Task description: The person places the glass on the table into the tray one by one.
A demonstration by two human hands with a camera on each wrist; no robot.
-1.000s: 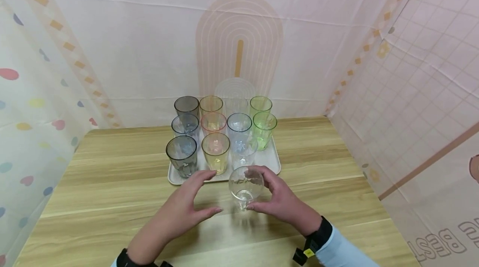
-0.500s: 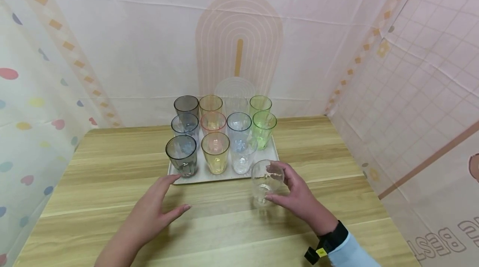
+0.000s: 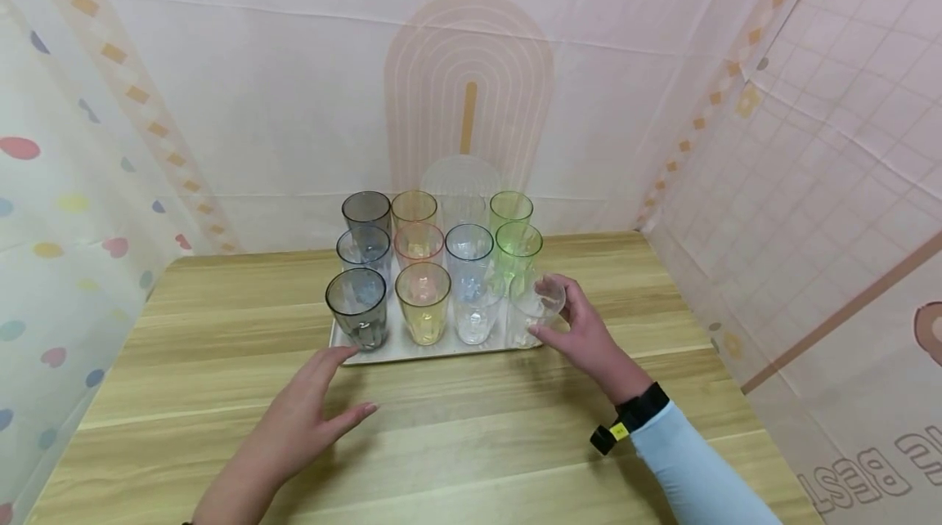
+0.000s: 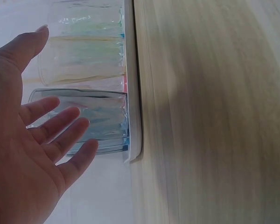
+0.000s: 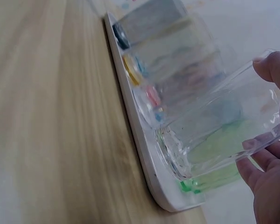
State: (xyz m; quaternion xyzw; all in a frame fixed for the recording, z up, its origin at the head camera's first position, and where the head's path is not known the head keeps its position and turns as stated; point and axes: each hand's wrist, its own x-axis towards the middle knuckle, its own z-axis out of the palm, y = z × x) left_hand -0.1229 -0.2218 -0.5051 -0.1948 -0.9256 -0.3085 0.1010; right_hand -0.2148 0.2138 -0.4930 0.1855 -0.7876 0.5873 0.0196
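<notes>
My right hand [image 3: 591, 347] grips a clear glass [image 3: 531, 311] by its side, over the front right corner of a white tray [image 3: 434, 356]. The right wrist view shows the glass's base at the tray's surface; whether it touches cannot be told. My left hand [image 3: 300, 420] is relaxed and holds nothing, its fingertips just in front of the tray's front left corner. Nearest to it stands a dark grey glass [image 3: 358, 308], also seen in the left wrist view as a grey-blue glass [image 4: 98, 116]. A yellow glass [image 3: 424, 304] and another clear glass [image 3: 474, 320] complete the front row.
Behind stand more upright glasses in rows: a blue-grey one [image 3: 355, 243], a pink-rimmed one [image 3: 419, 235], a blue-rimmed one [image 3: 469, 243] and green ones [image 3: 513, 203]. The wooden table [image 3: 221, 361] meets a printed cloth backdrop [image 3: 294, 116] at the back and sides.
My right hand has carried the clear glass right, then forward from the table in front onto or just over the tray's corner. My left hand has drawn back to the left.
</notes>
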